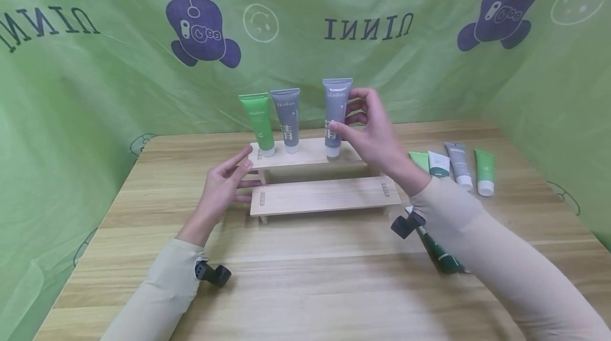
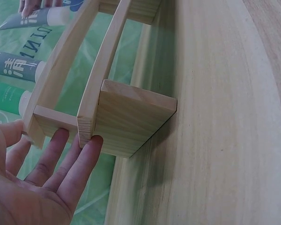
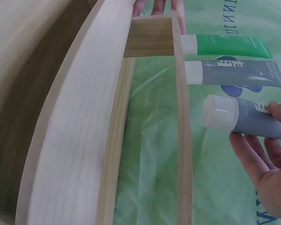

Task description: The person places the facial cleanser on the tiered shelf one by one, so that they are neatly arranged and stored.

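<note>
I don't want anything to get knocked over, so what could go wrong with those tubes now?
The held gray tube might topple if the right hand lets go while it's tilted, because its white cap looks just off the upper shelf.

The left hand touches the shelf's end, so a bump could shake the green tube and the standing gray tube, which balance on their caps.

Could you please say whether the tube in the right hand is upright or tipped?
Upright: the right hand holds the gray tube with white cap down, flat end up.
</note>
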Action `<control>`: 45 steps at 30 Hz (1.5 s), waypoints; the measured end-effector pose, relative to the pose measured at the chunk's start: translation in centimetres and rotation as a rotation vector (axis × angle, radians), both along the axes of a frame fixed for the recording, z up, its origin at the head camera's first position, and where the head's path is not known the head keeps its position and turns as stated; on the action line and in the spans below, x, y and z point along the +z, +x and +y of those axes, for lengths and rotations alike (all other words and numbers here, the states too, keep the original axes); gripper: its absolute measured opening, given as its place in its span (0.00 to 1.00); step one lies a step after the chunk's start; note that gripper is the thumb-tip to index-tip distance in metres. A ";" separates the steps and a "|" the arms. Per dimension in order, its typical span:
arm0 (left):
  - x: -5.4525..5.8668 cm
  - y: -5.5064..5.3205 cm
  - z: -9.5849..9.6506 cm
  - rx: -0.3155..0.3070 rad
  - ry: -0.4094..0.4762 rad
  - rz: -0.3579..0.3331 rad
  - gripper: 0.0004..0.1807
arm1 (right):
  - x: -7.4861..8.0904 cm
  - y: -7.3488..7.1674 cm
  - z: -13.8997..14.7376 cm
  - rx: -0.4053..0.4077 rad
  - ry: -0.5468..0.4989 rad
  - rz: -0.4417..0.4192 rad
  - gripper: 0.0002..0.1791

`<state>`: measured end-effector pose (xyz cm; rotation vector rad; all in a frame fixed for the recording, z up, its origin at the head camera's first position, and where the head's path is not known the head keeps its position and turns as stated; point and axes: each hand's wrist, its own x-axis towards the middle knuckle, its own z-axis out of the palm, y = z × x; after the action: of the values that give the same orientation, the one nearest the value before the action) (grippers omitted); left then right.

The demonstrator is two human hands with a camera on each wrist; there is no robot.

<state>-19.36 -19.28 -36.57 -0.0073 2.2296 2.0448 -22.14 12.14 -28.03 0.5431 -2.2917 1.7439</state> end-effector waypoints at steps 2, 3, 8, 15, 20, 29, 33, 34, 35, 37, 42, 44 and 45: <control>0.0 0.0 0.0 0.001 -0.001 0.001 0.29 | -0.2 -0.2 -0.4 0.000 0.003 0.037 0.33; 0.0 0.0 0.0 0.002 -0.001 0.000 0.29 | -0.3 -0.3 -0.6 -0.003 0.004 0.053 0.33; 0.0 0.1 0.0 0.001 -0.002 -0.001 0.29 | -0.9 -0.8 -1.4 -0.019 0.008 0.122 0.33; 0.1 0.1 0.0 -0.006 -0.012 0.001 0.29 | -1.5 -1.2 -2.2 -0.025 0.011 0.142 0.32; 0.1 0.0 0.1 -0.003 -0.015 -0.002 0.29 | -1.9 -1.4 -2.8 -0.021 0.012 0.158 0.32; 0.2 0.1 0.1 0.001 -0.010 -0.009 0.29 | -2.3 -1.3 -3.3 -0.019 0.017 0.197 0.31; 0.2 0.1 0.1 0.001 -0.005 -0.012 0.29 | -2.3 -1.3 -3.2 -0.026 0.025 0.206 0.31; 0.2 0.0 0.1 0.001 -0.004 -0.012 0.29 | -2.2 -1.3 -3.2 -0.025 0.025 0.207 0.31; 0.2 0.0 0.1 0.000 -0.004 -0.011 0.29 | -2.2 -1.3 -3.2 -0.025 0.028 0.205 0.31; 0.2 0.1 0.1 0.000 -0.006 -0.006 0.29 | -2.2 -1.3 -3.2 -0.026 0.033 0.194 0.31; 0.2 0.1 0.1 -0.004 -0.012 0.000 0.29 | -2.0 -1.3 -3.2 -0.026 0.038 0.150 0.31; 0.2 0.1 0.1 -0.004 -0.012 0.001 0.28 | -2.0 -1.4 -3.2 -0.025 0.036 0.135 0.32; 0.2 0.1 0.1 -0.004 -0.011 0.001 0.28 | -2.1 -1.4 -3.2 -0.023 0.034 0.129 0.32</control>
<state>-19.26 -19.19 -36.40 -0.0035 2.2399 2.0305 -23.56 8.90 -30.09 0.6141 -2.2337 1.6121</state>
